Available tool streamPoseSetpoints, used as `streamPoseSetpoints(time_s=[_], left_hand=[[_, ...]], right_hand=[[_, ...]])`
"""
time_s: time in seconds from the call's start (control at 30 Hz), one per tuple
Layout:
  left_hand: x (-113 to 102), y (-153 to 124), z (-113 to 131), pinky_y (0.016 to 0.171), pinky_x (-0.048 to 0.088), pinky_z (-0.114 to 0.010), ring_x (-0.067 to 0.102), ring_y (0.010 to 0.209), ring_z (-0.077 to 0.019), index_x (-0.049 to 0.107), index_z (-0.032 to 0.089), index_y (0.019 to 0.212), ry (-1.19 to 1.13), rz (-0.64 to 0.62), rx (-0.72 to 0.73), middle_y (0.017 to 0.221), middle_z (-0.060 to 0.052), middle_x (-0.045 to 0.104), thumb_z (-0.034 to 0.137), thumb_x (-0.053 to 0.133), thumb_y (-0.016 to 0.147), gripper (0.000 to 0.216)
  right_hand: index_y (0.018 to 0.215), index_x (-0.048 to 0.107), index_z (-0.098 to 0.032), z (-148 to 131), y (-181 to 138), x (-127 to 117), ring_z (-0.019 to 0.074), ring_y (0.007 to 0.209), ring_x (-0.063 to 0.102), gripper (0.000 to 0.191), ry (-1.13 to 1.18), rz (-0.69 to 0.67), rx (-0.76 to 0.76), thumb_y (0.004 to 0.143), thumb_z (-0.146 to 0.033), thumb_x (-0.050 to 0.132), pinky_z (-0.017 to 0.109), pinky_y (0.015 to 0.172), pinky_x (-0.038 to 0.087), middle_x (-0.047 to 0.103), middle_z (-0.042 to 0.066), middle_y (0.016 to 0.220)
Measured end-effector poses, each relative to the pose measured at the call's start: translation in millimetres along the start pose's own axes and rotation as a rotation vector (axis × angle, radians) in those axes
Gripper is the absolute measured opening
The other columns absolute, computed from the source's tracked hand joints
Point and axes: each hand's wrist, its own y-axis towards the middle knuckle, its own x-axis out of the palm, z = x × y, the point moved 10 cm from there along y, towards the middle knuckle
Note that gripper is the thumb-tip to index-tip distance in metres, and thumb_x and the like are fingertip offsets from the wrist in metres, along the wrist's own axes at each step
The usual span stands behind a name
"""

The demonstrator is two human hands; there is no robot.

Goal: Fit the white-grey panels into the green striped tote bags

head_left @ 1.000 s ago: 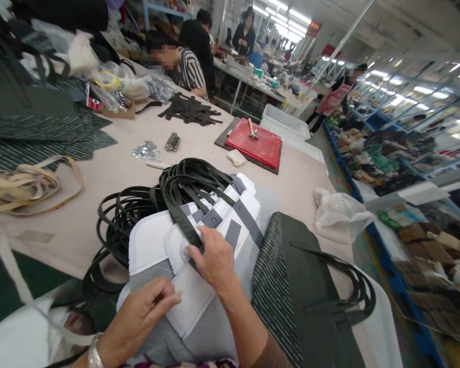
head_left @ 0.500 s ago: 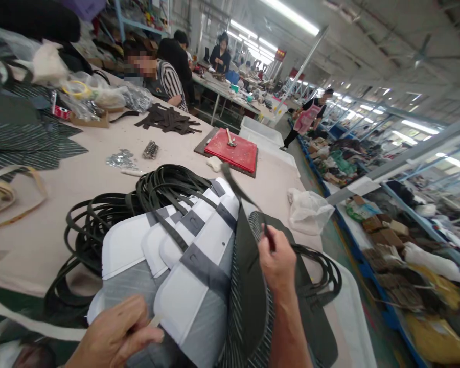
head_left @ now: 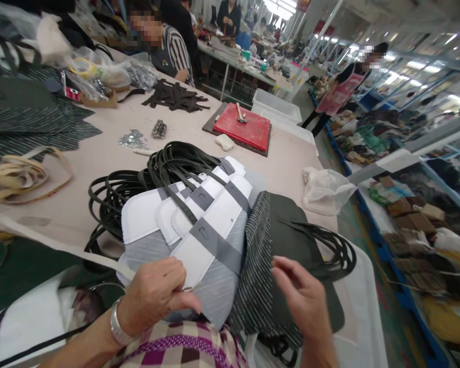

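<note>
Along the counter's (head_left: 283,171) near edge lies a fanned stack of grey panels (head_left: 220,217) with rounded white ends, darker grey bands and looping dark straps (head_left: 176,158), beside a dark green pinstriped piece (head_left: 281,245) beneath the empty right hand (head_left: 304,296), fingers parted, while the left hand (head_left: 157,286) curls round pale tape (head_left: 61,246).

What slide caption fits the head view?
Left hand near grey-and-white panels with dark straps; right hand over dark panels.

Head-height view, forward and down
</note>
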Motion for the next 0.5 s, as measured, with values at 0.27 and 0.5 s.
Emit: streamPoseSetpoints(time_s=[0.27, 0.5], left_hand=[[6, 1, 6, 0.050, 0.028, -0.030, 0.043, 0.048, -0.0118, 0.044, 0.021, 0.063, -0.052, -0.027, 0.058, 0.053, 0.004, 0.046, 0.061, 0.044, 0.093, 0.050], [27, -2, -17, 0.059, 0.039, -0.023, 0.059, 0.063, -0.0112, 0.056, 0.021, 0.081, -0.245, -0.158, -0.106, 0.068, 0.003, 0.061, 0.032, 0.041, 0.103, 0.030]], right_hand=[[0.095, 0.068, -0.019, -130, -26, 126, 0.0168, 0.082, 0.063, 0.011, 0.194, -0.421, -0.622, 0.094, -0.020, 0.057, 0.028, 0.077, 0.050, 0.070, 0.005, 0.087], [0.077, 0.066, -0.017, -114, -17, 138, 0.0126, 0.062, 0.059, 0.011, 0.235, -0.225, -0.540, 0.080, -0.010, 0.058, 0.024, 0.060, 0.043, 0.065, 0.001, 0.067]])
